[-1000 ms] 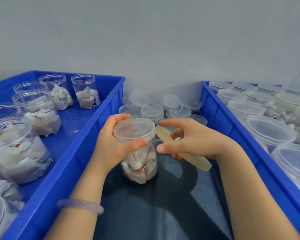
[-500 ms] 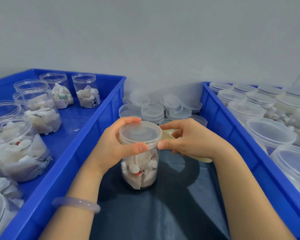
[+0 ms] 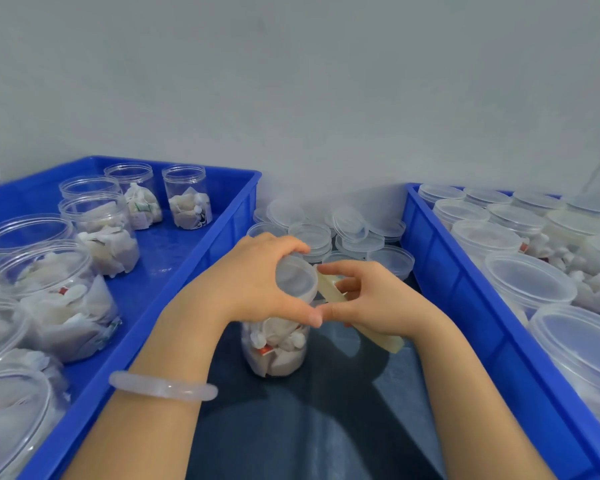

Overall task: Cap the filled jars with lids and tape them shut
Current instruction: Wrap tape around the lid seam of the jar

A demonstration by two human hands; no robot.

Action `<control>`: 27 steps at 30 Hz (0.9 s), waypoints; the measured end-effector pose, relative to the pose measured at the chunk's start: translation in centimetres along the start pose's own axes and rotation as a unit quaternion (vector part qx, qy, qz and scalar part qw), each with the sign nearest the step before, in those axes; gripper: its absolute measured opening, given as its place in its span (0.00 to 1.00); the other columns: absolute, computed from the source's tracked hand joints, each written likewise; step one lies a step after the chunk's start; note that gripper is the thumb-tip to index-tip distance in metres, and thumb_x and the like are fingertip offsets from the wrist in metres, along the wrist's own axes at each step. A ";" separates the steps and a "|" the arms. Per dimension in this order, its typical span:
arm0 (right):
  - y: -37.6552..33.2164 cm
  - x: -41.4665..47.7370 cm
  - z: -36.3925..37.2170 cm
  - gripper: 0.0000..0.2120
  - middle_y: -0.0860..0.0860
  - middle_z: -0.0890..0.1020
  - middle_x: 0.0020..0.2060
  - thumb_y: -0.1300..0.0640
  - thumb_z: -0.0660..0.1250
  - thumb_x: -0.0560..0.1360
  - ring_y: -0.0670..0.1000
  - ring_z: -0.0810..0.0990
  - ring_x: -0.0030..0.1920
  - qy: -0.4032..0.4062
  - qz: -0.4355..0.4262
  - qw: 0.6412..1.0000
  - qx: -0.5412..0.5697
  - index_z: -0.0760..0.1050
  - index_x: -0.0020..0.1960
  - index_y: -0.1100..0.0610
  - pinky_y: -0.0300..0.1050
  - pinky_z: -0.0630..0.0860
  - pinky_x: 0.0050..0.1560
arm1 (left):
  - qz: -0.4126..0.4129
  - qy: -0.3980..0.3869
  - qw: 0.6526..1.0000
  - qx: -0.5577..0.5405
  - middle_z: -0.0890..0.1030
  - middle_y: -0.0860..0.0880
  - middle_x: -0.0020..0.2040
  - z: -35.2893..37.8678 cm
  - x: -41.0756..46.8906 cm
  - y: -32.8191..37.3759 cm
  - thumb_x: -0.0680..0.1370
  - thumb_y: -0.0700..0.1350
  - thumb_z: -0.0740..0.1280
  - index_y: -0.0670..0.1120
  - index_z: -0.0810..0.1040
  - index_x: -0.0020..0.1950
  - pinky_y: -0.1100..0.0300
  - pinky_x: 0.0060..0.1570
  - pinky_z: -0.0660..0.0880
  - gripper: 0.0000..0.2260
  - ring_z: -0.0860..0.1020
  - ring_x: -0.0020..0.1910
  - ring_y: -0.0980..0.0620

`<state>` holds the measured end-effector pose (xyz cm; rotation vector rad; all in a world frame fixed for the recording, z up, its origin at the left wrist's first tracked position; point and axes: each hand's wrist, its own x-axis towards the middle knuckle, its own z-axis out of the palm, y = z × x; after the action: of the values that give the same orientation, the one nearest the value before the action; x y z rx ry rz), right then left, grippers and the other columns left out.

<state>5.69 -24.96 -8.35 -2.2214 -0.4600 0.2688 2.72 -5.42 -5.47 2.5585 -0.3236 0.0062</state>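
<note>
A clear jar [image 3: 274, 348] packed with white pieces stands on the dark cloth between two blue crates. Its translucent lid [image 3: 297, 277] sits on top, and my left hand [image 3: 257, 285] grips the lid from the left with fingers curled over the rim. My right hand [image 3: 368, 299] is just right of the lid and holds a roll of yellowish tape [image 3: 361, 313] with its fingers hooked through it. Its thumb tip meets my left thumb at the jar's neck. The end of the tape is hidden behind my fingers.
The blue crate on the left [image 3: 187, 271] holds several open filled jars [image 3: 187, 197]. On the right, another blue crate [image 3: 465, 306] holds several lidded jars [image 3: 527, 282]. Loose lids [image 3: 350, 230] are piled against the grey wall behind my hands.
My left hand has come over the top of the lid and the jar has tilted slightly. My right hand has moved in with the tape until both thumbs touch.
</note>
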 end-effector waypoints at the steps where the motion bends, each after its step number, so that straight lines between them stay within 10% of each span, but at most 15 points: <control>1: 0.1 -0.1 0.1 0.39 0.46 0.78 0.53 0.40 0.77 0.60 0.45 0.82 0.47 -0.005 -0.005 1.000 0.014 0.69 0.69 0.43 0.49 0.79 0.54 | 0.000 -0.008 1.000 0.015 0.67 0.60 0.62 -0.1 -0.1 0.0 0.60 0.62 0.77 0.66 0.64 0.69 0.65 0.50 0.64 0.40 0.63 0.64 0.59; 4: 0.2 -0.3 0.5 0.37 0.42 0.78 0.53 0.40 0.75 0.64 0.41 0.77 0.55 0.001 -0.020 1.000 0.005 0.68 0.70 0.43 0.48 0.77 0.57 | 0.003 -0.018 0.998 0.062 0.64 0.56 0.64 0.1 -0.3 0.4 0.65 0.58 0.75 0.63 0.63 0.71 0.60 0.55 0.64 0.37 0.61 0.66 0.55; 8: 0.3 -0.6 0.7 0.39 0.42 0.75 0.39 0.38 0.76 0.62 0.40 0.75 0.39 0.027 -0.030 0.999 -0.003 0.67 0.70 0.42 0.43 0.76 0.49 | 0.019 -0.025 0.999 0.042 0.66 0.56 0.60 0.6 0.2 0.9 0.66 0.50 0.75 0.60 0.69 0.60 0.56 0.54 0.68 0.26 0.63 0.60 0.54; 14: 0.4 -0.7 0.6 0.38 0.50 0.79 0.40 0.41 0.74 0.64 0.46 0.77 0.39 0.024 -0.038 0.999 0.014 0.67 0.71 0.45 0.51 0.78 0.51 | 0.062 0.018 0.997 0.045 0.68 0.60 0.56 1.3 0.5 0.8 0.67 0.54 0.75 0.62 0.71 0.53 0.55 0.52 0.71 0.20 0.67 0.56 0.58; 18: 0.4 -0.5 0.3 0.35 0.57 0.79 0.59 0.49 0.74 0.69 0.55 0.79 0.56 0.002 -0.044 0.998 0.036 0.65 0.73 0.48 0.57 0.75 0.59 | 0.074 0.028 0.996 0.035 0.69 0.60 0.56 1.2 0.5 0.6 0.67 0.53 0.74 0.61 0.73 0.53 0.55 0.52 0.71 0.18 0.67 0.57 0.58; 22: 0.3 -0.2 0.2 0.33 0.68 0.77 0.50 0.46 0.73 0.69 0.64 0.77 0.46 0.008 -0.055 0.998 0.022 0.66 0.72 0.46 0.63 0.74 0.57 | 0.078 0.029 0.996 0.027 0.70 0.60 0.55 1.2 0.6 0.6 0.67 0.53 0.73 0.60 0.74 0.53 0.56 0.50 0.70 0.17 0.67 0.56 0.58; 27: 0.9 0.4 0.4 0.34 0.48 0.79 0.42 0.42 0.74 0.66 0.47 0.78 0.49 0.013 -0.028 0.999 0.016 0.68 0.69 0.45 0.50 0.74 0.60 | 0.067 0.004 0.995 0.069 0.70 0.57 0.54 1.3 1.0 1.4 0.69 0.53 0.70 0.57 0.72 0.52 0.58 0.44 0.68 0.14 0.67 0.52 0.55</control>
<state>6.09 -25.01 -9.31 -2.1743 -0.4999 0.2156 3.24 -7.48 -5.76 2.6674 -0.5076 0.0916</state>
